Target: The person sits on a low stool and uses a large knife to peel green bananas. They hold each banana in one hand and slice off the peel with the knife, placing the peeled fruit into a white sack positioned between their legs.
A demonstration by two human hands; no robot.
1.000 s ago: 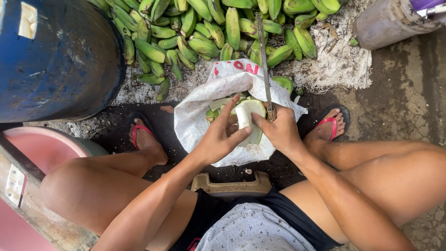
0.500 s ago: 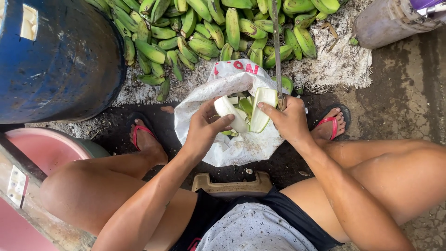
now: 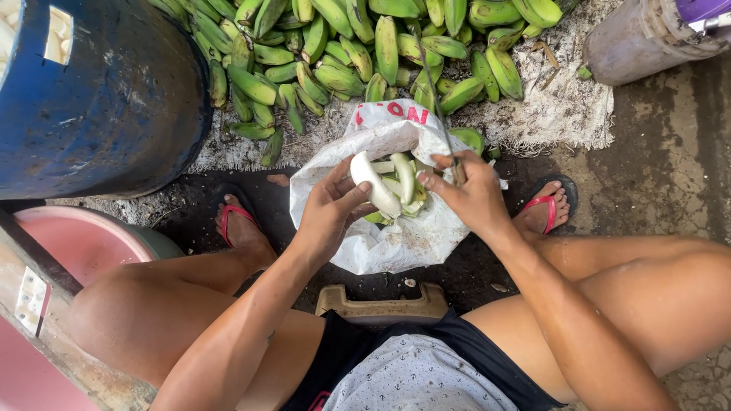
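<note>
Over a white sack (image 3: pixel 396 236), left hand (image 3: pixel 335 209) grips a peeled banana (image 3: pixel 375 185); right hand (image 3: pixel 472 194) clasps a knife (image 3: pixel 438 114).

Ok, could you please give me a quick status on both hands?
Left hand holds peeled banana. Right hand grips knife, pulling peel. Nothing in the way.

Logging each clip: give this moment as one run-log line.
left hand: holds peeled banana | right hand: grips knife | below: white sack with peels | beyond: green bananas
</note>
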